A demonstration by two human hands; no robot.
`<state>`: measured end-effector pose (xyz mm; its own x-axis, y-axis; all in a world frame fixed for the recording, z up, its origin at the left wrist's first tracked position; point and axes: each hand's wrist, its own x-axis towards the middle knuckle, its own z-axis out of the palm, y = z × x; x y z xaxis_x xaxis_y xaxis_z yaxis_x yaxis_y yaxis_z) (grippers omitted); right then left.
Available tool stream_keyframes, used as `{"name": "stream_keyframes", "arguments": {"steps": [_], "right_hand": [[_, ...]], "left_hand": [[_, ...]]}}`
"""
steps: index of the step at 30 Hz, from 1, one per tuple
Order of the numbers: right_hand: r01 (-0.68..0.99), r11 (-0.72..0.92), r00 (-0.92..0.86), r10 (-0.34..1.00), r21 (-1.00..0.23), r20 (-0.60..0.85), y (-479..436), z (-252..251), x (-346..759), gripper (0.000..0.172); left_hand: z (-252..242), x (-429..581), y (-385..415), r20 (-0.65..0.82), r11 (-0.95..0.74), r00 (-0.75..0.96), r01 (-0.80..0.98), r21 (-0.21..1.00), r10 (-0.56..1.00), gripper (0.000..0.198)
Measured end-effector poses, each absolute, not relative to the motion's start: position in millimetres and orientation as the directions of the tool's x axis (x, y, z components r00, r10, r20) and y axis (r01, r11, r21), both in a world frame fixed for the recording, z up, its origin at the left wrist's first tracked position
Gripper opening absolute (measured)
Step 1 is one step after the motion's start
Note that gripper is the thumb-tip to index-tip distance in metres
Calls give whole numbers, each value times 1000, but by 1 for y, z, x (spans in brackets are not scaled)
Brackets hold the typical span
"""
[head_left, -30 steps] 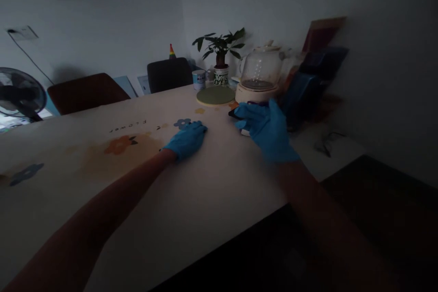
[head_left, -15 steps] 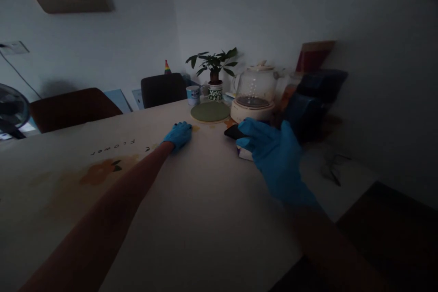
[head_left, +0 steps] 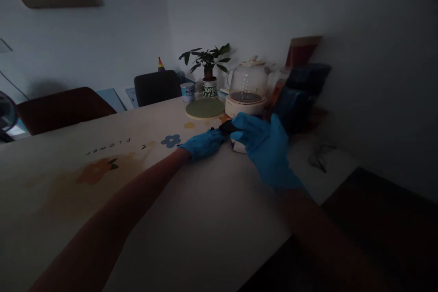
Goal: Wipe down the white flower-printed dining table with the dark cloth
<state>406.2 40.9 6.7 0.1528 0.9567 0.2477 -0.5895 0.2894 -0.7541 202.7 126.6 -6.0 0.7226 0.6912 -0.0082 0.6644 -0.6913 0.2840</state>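
Observation:
Both hands wear blue gloves. My left hand (head_left: pixel 204 144) is low over the table, its fingertips at the left end of a flat black object (head_left: pixel 228 127); whether they grip it is not clear. My right hand (head_left: pixel 265 148) is at the other end of this object, fingers pointing left and thumb raised apart. Its fingers overlap the black object, which looks like a phone. Under and behind the right fingers is a small white and purple pack (head_left: pixel 238 147), mostly hidden.
Behind the hands stand a glass kettle (head_left: pixel 247 83), a round green mat (head_left: pixel 205 108), a blue-white can (head_left: pixel 188 92) and a potted plant (head_left: pixel 209 86). Dark blue items (head_left: pixel 297 100) and glasses (head_left: pixel 319 158) are at the right. Chairs line the table's far side.
My left hand has moved right across the table to the black object, uncovering a printed blue flower. My right hand stays by the object. The view has shifted slightly.

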Motion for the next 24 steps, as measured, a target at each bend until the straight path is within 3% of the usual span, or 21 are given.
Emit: {"name": "stream_keyframes", "arguments": {"steps": [8, 16, 19, 24], "right_hand": [[-556, 262, 152, 965, -789, 213, 49, 1, 408, 63], [-577, 248, 138, 969, -778, 206, 54, -2, 405, 65], [-581, 235, 143, 972, -779, 186, 54, 0, 403, 68], [-566, 242, 134, 970, -788, 202, 51, 2, 401, 68]], "left_hand": [[-21, 205, 78, 55, -701, 748, 591, 399, 661, 55], [-20, 165, 18, -16, -714, 806, 533, 454, 592, 54], [-20, 149, -13, 19, -773, 852, 466, 430, 524, 56], [-26, 122, -68, 73, -891, 915, 366, 268, 397, 67]]}}
